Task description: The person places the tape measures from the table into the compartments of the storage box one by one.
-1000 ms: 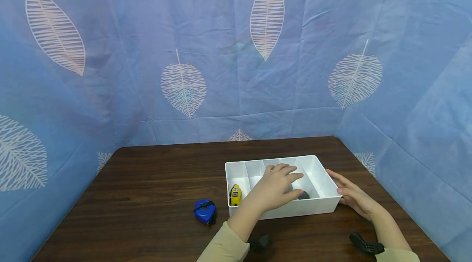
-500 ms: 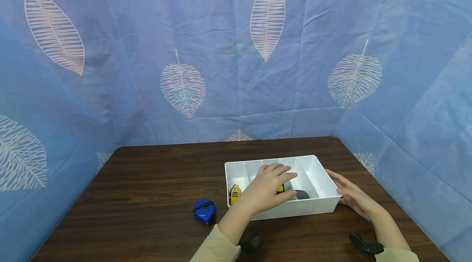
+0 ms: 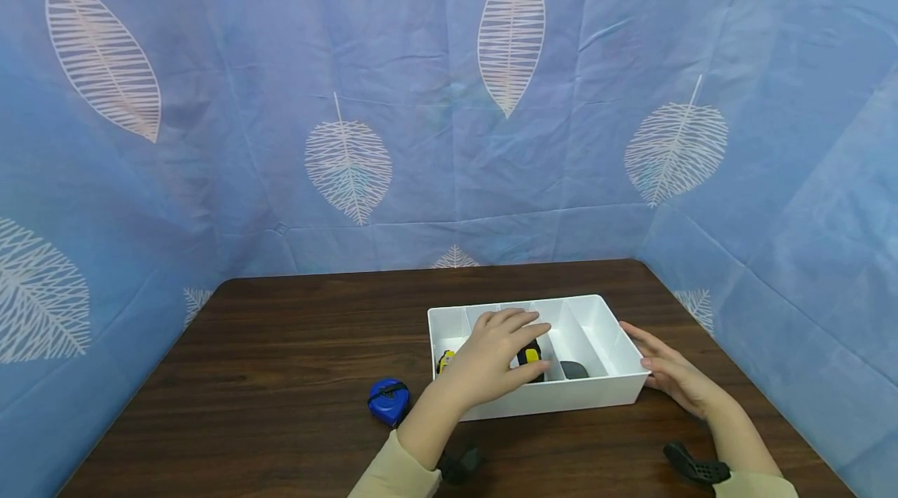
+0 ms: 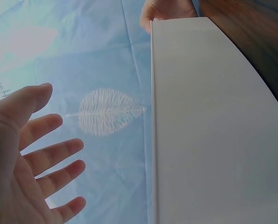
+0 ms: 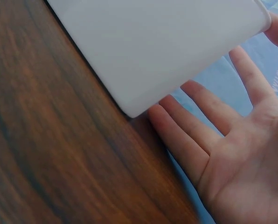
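My left hand (image 3: pixel 494 358) is over the left half of a white divided box (image 3: pixel 561 398), fingers spread and holding nothing. The left wrist view shows its fingers (image 4: pixel 55 154) apart, above the box's level. Partly behind the hand, a black and yellow tape measure (image 3: pixel 532 358) sits in a middle compartment. Another yellow tape measure (image 3: pixel 445 359), mostly covered by the hand, lies in the leftmost compartment. To its right, a dark grey rounded object (image 3: pixel 574 370) shows in its own compartment. My right hand (image 3: pixel 677 385) rests against the box's right end, fingers extended along the wall and thumb at the rim.
A blue tape measure (image 3: pixel 389 402) with a black strap lies on the dark wooden table (image 3: pixel 281 373), left of the box. Blue leaf-print cloth (image 3: pixel 421 155) hangs behind and at both sides. Each wrist wears a black device.
My left hand has drifted left over the box, uncovering the black and yellow tape measure and covering more of the leftmost one. The right hand and box stay put.
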`<state>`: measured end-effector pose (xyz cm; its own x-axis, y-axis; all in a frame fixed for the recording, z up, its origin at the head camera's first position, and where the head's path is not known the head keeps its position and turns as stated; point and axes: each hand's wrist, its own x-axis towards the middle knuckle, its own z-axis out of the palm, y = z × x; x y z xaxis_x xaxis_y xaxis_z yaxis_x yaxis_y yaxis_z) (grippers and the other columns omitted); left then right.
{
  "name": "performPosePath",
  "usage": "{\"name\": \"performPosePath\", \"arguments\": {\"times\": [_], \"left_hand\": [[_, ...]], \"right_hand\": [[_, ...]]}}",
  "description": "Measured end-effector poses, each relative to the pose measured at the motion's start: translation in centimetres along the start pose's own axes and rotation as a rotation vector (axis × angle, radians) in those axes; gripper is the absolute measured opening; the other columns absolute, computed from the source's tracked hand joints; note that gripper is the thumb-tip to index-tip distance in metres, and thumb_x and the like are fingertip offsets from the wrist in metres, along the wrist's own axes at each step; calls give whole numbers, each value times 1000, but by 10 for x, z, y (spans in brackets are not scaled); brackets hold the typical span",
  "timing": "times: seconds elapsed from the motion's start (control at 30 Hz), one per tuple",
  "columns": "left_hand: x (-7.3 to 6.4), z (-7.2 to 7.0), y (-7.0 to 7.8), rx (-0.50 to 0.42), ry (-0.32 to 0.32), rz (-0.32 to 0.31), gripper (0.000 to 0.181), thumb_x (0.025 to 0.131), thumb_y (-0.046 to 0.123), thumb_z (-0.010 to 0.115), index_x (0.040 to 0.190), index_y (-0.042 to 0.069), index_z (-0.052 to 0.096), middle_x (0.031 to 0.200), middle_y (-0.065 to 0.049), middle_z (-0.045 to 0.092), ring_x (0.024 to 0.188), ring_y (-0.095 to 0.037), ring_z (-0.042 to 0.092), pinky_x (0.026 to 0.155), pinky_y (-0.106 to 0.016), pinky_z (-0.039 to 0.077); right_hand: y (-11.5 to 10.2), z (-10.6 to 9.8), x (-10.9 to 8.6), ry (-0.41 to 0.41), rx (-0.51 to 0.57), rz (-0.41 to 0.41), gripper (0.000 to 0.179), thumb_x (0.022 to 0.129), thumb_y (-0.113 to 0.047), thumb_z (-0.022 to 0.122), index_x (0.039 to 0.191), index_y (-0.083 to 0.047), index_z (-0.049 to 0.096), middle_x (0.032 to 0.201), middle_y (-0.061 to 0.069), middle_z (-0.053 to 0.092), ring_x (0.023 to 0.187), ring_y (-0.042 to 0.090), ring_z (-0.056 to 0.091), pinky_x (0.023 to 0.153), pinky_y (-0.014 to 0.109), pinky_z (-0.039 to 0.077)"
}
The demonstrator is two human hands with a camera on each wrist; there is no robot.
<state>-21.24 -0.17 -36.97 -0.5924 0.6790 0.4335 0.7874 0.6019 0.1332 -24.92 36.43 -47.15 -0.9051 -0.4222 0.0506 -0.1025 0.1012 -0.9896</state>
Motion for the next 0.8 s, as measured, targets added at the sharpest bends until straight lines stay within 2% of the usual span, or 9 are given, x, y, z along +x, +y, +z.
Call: {"name": "performPosePath", "arguments": {"times": [0.5,0.8], "left_hand": [[-15,-12,-12,-61,9,-4,52,96,43,55,142,20,48,146,-3,43,135,-24,34,108,-50,26],[-21,-18,-19,-150,42,-8,52,95,39,58,142,18,49,146,-3,43,137,-23,32,108,-51,25]], "right_hand": [[-1,0,0,-8,-2,-10,64,97,-20,43,155,-16,15,138,-20,33,115,14,53,88,41,45],[0,0,-1,-5,-11,-19,64,97,-21,44,155,-17,16,138,-22,33,115,13,52,88,41,45]]}}
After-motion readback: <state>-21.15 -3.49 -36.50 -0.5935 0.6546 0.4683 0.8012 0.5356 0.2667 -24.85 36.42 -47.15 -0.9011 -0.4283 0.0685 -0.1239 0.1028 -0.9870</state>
